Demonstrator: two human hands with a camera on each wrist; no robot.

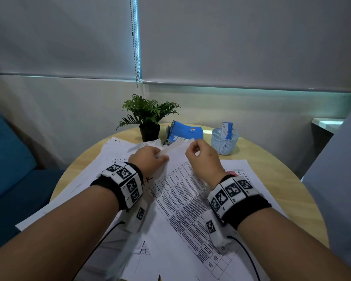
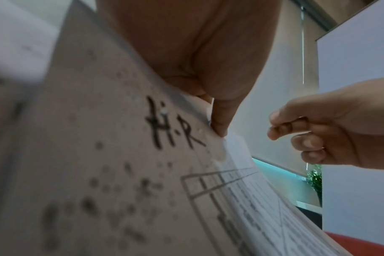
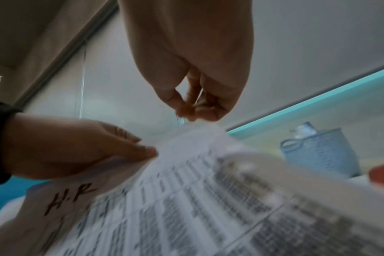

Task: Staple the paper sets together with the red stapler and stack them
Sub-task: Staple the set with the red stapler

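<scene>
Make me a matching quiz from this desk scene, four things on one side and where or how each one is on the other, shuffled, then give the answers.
Things:
1. potted plant
2. blue notebook
3. mesh basket
4. paper set

States:
A. far edge lifted by both hands
B. holds a small blue-and-white box
C. lies between plant and basket
D. far side of the table, left of the notebook

Pairs: 1-D, 2-C, 3-B, 4-A

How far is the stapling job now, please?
Nothing visibly stapled or stacked yet. The left hand pinches the top edge of a paper set; the right hand pinches its other corner. The red stapler lies unused behind the right wrist. Loose sheets remain.
</scene>
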